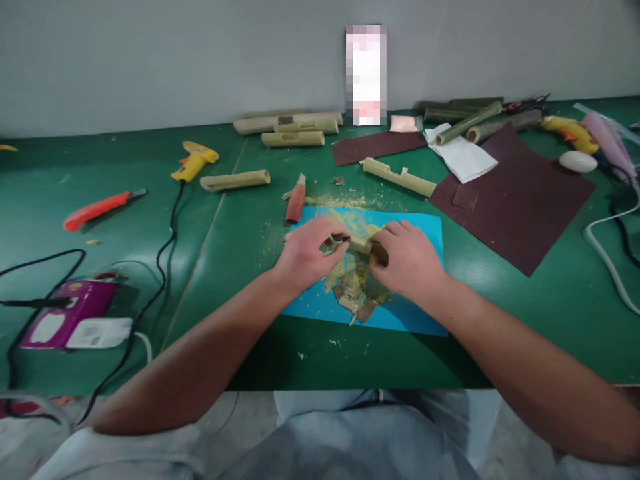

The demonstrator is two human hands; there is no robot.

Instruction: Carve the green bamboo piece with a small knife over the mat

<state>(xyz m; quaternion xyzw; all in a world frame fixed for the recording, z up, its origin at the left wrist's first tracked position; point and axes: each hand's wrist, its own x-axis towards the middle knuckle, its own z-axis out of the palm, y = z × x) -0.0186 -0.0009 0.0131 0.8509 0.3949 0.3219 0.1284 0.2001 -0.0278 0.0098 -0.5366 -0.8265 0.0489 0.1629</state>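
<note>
A length of split bamboo (359, 243) lies crosswise between my two hands, low over a blue sheet (425, 233). My left hand (314, 252) is closed around its left part, thumb and forefinger curled together. Over the right end, the fingers of my right hand (407, 259) are bent and gripping. A dark patch shows under them; I cannot tell whether it is shadow or a brown scrap. Pale dust and several bamboo chips (357, 300) are heaped on the sheet below. A red-handled blade tool (296, 202) rests just beyond the sheet's upper left corner.
Cut bamboo tubes (293, 139) lie along the wall, and a notched one (397, 177) beyond my right hand. Brown sandpaper sheets (525, 220) spread rightward. Leftward are a yellow glue gun (195, 161), a red cutter (97, 210) and a purple power box (75, 313) with cords.
</note>
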